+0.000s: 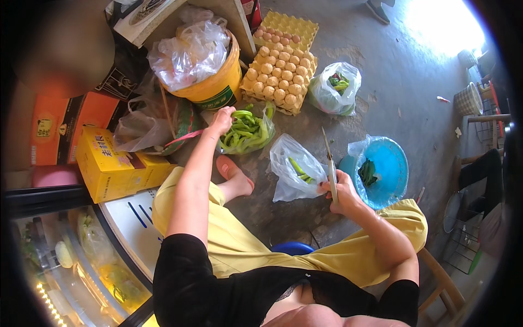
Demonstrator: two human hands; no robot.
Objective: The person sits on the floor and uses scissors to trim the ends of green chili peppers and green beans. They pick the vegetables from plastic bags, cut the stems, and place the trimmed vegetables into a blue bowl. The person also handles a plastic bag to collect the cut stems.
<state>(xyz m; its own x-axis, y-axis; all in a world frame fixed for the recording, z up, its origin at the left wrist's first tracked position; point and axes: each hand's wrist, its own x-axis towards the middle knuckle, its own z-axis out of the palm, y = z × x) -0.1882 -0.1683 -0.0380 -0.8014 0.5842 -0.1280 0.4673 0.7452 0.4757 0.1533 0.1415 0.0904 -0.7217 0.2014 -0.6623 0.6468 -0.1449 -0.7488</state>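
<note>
My left hand (222,121) is at the left rim of a clear plastic bag (267,133) full of long green peppers (245,128). Its fingers are curled against one pepper; whether they grip it is hidden. Scissors (331,173) are in my right hand (345,192), blades pointing away from me. The fingertips of that hand also touch the edge of a second plastic bag (286,180), which holds a few green peppers (300,169). Just right of the scissors stands a blue basin (394,163), lined with plastic, with dark green leaves (367,172) inside.
Beyond the peppers are a yellow bucket (220,81) stuffed with plastic bags, egg trays (282,73) and a bag of vegetables (337,88). Cardboard boxes (110,163) and a glass-fronted display case (81,261) flank my left side. Wire racks (461,249) stand at right.
</note>
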